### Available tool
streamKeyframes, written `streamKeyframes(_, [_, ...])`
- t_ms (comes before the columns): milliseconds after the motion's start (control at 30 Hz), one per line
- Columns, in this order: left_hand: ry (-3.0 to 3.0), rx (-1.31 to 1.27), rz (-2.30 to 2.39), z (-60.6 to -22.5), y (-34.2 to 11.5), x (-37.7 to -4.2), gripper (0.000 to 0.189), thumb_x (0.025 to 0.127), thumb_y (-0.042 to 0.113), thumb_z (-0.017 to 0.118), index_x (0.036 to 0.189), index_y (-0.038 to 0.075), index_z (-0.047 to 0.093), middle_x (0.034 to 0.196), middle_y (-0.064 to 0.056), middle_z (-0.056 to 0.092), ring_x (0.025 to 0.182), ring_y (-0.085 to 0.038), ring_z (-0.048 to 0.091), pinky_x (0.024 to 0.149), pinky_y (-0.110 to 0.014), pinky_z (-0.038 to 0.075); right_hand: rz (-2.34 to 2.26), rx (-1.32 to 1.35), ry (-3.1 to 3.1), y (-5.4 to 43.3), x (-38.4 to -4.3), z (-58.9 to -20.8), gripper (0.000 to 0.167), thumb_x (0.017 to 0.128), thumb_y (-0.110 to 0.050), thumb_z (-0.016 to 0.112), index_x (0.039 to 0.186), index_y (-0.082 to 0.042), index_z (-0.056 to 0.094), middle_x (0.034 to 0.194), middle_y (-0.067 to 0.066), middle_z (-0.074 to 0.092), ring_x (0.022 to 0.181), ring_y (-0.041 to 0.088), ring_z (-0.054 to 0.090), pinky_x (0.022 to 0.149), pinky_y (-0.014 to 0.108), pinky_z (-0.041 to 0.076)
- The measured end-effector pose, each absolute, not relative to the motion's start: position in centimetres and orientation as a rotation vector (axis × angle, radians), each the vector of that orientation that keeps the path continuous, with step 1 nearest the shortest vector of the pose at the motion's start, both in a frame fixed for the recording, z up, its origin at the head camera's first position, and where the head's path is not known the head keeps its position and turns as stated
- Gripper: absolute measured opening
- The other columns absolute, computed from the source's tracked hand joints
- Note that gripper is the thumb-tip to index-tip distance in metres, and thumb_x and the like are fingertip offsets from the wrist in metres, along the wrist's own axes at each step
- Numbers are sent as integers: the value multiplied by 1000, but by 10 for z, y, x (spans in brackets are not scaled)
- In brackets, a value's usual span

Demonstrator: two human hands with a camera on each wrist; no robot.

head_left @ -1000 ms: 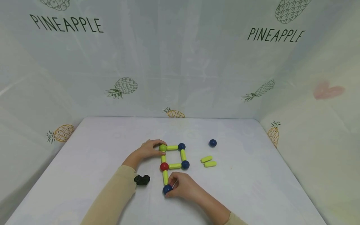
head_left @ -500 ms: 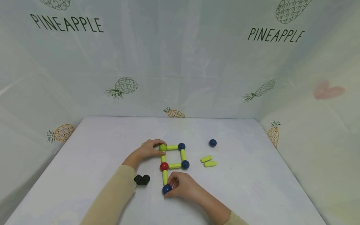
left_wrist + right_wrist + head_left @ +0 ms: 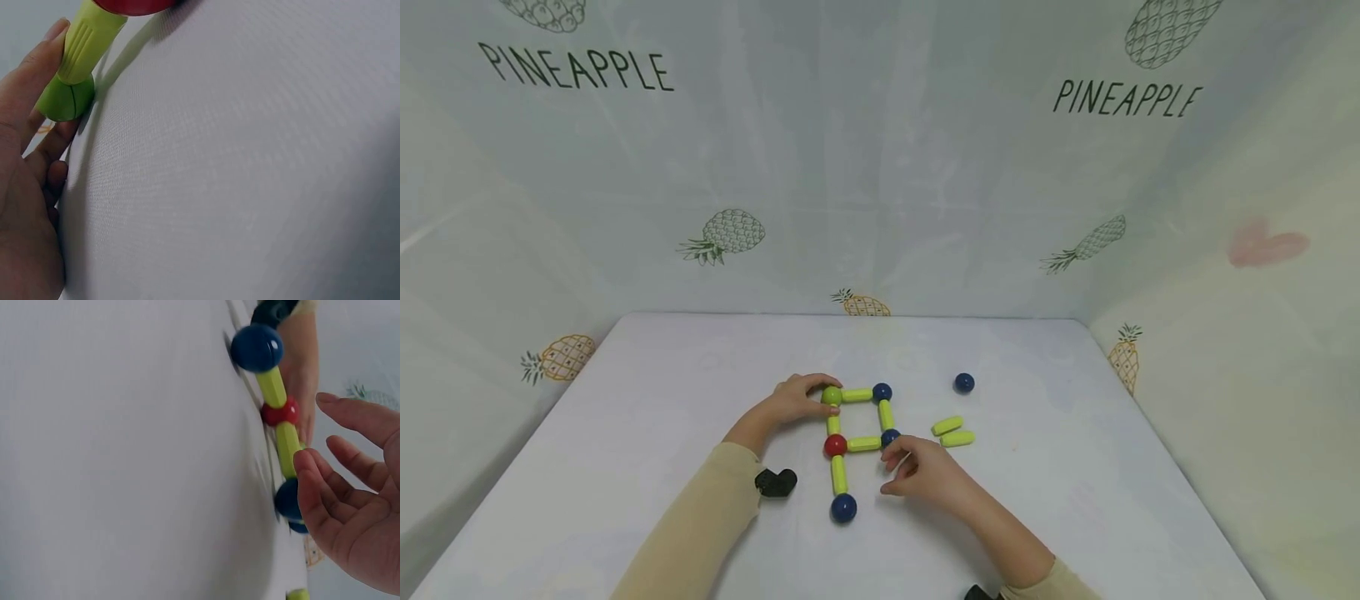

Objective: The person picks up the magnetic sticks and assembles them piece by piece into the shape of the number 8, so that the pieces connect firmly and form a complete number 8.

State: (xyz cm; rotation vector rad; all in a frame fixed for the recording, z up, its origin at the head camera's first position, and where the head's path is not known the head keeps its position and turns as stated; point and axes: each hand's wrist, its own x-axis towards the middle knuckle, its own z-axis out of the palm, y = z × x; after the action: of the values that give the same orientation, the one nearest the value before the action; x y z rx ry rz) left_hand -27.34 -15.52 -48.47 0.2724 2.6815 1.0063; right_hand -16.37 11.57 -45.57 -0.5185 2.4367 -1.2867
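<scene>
On the table lies a square of yellow-green rods and balls: a green ball at the far left corner, a red ball at the near left, and blue balls at the two right corners. From the red ball another rod runs toward me, ending in a blue ball. My left hand pinches the green ball corner between thumb and fingers; the left wrist view shows the thumb along the rod. Holding nothing, my right hand hovers with loosely bent fingers beside the near right ball, partly covering it in the head view.
Two loose yellow-green rods lie to the right of the square. Farther back is a single loose blue ball. A pineapple-print cloth hangs behind the table and along its sides.
My right hand has let go of the nearest blue ball and moved right and slightly away from me. That ball stays joined to its rod. The left hand keeps its hold.
</scene>
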Motion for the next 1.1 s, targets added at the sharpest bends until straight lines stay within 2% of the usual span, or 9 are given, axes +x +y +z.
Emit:
streamKeyframes(367, [2779, 342, 951, -489, -150, -273, 53, 80, 43, 78, 126, 23, 63, 123, -1, 59, 118, -30, 44, 102, -60, 27, -1315, -400, 2639, 155, -174, -457, 33, 76, -10, 84, 103, -7, 66, 93, 3, 63, 78, 16, 56, 66, 28, 48])
streamKeyframes(600, [2826, 358, 903, -489, -146, -277, 51, 81, 44, 77, 127, 26, 62, 119, 2, 61, 112, -27, 45, 96, -55, 28, -1268, -234, 2803, 173, -179, -457, 31, 74, -8, 85, 100, -11, 68, 96, -2, 63, 89, 19, 55, 73, 33, 47])
streamKeyframes(867, [2832, 377, 890, -488, -144, -281, 52, 81, 47, 76, 127, 26, 63, 134, -1, 55, 121, -30, 41, 97, -56, 27, -1202, -165, 2902, 193, -188, -465, 31, 73, -6, 85, 100, -11, 70, 103, 1, 60, 98, 25, 56, 79, 38, 48])
streamKeyframes(1100, [2806, 393, 926, -488, -145, -284, 52, 81, 47, 76, 126, 26, 63, 133, -2, 56, 121, -30, 43, 98, -58, 26, -1172, -143, 2887, 204, -194, -466, 28, 74, -5, 83, 99, -10, 71, 104, 3, 60, 99, 26, 56, 81, 41, 48])
